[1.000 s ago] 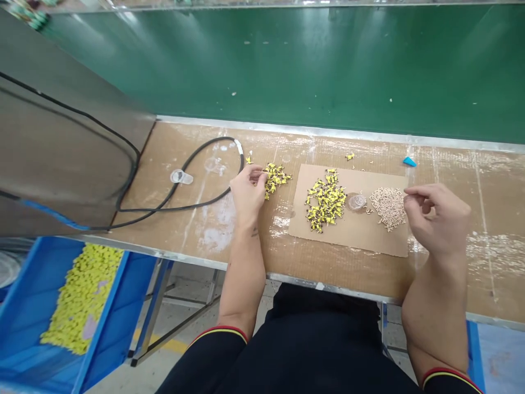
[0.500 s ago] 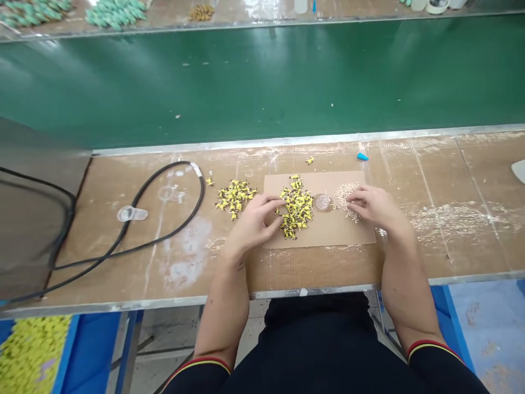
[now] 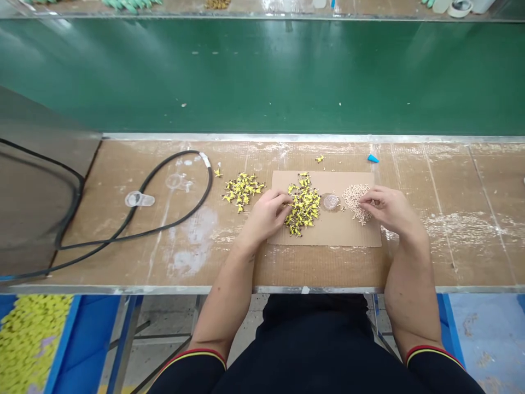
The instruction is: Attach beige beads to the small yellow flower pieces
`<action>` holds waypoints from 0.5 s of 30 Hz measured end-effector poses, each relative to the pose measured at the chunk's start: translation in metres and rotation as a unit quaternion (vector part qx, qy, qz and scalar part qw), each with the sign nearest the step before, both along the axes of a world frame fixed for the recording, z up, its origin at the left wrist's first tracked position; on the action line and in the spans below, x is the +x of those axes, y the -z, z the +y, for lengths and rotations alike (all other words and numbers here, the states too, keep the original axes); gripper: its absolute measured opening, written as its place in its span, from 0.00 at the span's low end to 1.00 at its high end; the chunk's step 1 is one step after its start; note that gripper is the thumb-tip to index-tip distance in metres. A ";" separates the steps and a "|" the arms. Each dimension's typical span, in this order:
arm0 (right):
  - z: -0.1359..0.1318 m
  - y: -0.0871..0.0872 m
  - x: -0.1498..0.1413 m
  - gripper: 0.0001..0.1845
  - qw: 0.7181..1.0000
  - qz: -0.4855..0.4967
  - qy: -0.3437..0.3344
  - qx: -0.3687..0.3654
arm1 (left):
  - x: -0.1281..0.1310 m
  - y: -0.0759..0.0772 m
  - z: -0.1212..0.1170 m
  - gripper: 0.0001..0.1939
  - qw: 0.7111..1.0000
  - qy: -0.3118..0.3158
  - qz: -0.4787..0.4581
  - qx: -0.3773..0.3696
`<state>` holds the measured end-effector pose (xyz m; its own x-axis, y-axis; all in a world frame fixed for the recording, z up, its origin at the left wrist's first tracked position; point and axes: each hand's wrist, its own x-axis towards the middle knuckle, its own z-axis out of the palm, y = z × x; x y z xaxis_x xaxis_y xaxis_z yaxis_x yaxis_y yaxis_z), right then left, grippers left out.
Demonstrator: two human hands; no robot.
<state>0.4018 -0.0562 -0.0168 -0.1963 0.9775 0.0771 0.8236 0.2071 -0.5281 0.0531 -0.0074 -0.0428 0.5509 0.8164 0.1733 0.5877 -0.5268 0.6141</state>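
My left hand (image 3: 266, 214) rests at the left side of the cardboard sheet (image 3: 348, 232), its fingertips in a heap of small yellow-and-black parts (image 3: 303, 209). My right hand (image 3: 389, 210) is over a heap of small beige pellets (image 3: 353, 203), fingertips among them. Whether either hand pinches a piece is too small to tell. Between the heaps sits a small clear plastic cup (image 3: 330, 201). A looser cluster of yellow parts (image 3: 243, 189) lies on the bench left of the cardboard.
A coiled black cable (image 3: 164, 202) and a clear plastic piece (image 3: 139, 199) lie on the worn bench (image 3: 123, 268). A blue cone (image 3: 373, 158) is beyond the cardboard. A green belt (image 3: 262, 76) runs behind. A blue bin of yellow parts (image 3: 28, 345) stands below left.
Since a second ago, my left hand has moved right from the loose cluster to the heap on the cardboard. My right hand has dropped onto the pellets. The view has swung to face the bench squarely.
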 end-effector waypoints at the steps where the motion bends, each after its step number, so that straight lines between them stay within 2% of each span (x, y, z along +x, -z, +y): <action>1: 0.000 0.000 0.000 0.06 1.000 0.004 0.002 0.005 | 0.001 0.001 0.000 0.07 1.000 0.001 0.004 0.006; 7: -0.004 -0.011 -0.012 0.08 0.997 0.055 0.023 0.046 | 0.003 0.003 0.001 0.08 1.000 -0.001 0.016 0.022; 15: -0.007 -0.025 -0.031 0.09 0.983 0.158 0.052 0.076 | -0.003 -0.004 0.000 0.08 0.998 -0.043 0.031 0.014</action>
<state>0.3712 -0.0628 0.0080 -0.0389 0.9635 0.2648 0.6446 0.2266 -0.7301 0.0501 -0.0072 -0.0384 0.4893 0.8567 0.1633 0.6685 -0.4887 0.5607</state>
